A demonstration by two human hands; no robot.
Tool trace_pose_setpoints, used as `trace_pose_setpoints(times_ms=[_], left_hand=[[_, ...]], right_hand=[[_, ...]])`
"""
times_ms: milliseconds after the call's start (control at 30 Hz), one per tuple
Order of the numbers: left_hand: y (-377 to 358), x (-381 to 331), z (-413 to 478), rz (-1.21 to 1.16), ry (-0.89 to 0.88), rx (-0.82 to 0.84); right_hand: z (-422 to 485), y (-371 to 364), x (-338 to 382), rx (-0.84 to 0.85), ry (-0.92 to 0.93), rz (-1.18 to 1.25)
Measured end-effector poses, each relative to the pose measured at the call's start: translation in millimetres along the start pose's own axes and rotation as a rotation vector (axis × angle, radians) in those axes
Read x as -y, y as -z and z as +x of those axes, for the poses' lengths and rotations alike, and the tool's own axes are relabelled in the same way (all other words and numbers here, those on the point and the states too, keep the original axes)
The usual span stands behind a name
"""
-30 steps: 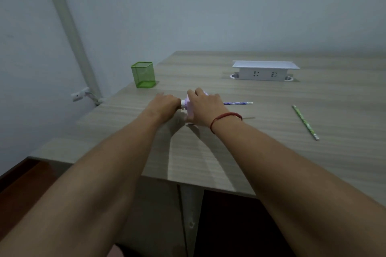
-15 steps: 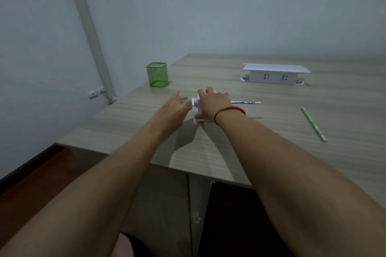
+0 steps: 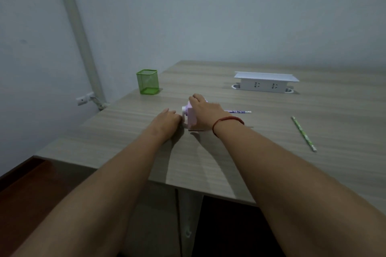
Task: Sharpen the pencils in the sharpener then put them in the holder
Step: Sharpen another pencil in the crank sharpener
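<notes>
Overhead, a pale wood-grain table (image 3: 271,135) fills the view, pushed against a grey wall (image 3: 208,16) with a white pipe (image 3: 77,33) running down it past the left edge. Near the far left corner stands a green mesh holder (image 3: 147,82). A white socket box (image 3: 265,81) sits toward the far edge, right of centre. Toward the right edge a green pencil (image 3: 304,133) lies alone, well apart from both hands. Around the middle of the table, the right hand (image 3: 205,112) lies over a pink sharpener (image 3: 191,118), fingers curled down on its top. A purple pencil (image 3: 240,111) pokes out from behind that hand toward the right. The left hand (image 3: 167,121) touches the sharpener's white crank side; its fingertips are hidden, so I cannot tell their grip.
</notes>
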State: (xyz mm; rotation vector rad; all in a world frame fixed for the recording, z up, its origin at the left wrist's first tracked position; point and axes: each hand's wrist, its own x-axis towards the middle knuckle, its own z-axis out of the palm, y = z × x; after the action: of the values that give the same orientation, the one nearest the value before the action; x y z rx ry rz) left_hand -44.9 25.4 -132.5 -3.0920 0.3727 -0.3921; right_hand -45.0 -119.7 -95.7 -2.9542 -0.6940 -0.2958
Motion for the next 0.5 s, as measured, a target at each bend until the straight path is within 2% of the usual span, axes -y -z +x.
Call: trace_pose_setpoints(times_ms=[133, 233, 300, 367, 433, 500], left_hand=[[1.0, -0.3, 0.8, -0.139, 0.126, 0.042], [-1.7, -3.3, -2.1, -0.296, 0.212, 0.072], [-1.1, -6.4, -1.6, -0.498, 0.282, -0.012], [6.7, -10.5, 4.5, -0.676, 0.37, -0.176], [21.3, -17.7, 11.6, -0.673, 0.363, -0.317], [30.6, -27.7, 16.3, -0.649, 0.243, -0.344]], right_hand=[[-7.2, 14.3, -20.4, 0.077, -0.006, 0.252], [-10.4, 14.6, -35.3, 0.089, -0.053, 0.218], [-12.6, 13.0, -39.6, 0.101, -0.084, 0.208], [-14.2, 12.2, -39.8, 0.101, -0.086, 0.196], [-14.5, 16.0, -36.5, 0.099, -0.062, 0.154], [-12.6, 19.5, -33.0, 0.092, -0.055, 0.107]])
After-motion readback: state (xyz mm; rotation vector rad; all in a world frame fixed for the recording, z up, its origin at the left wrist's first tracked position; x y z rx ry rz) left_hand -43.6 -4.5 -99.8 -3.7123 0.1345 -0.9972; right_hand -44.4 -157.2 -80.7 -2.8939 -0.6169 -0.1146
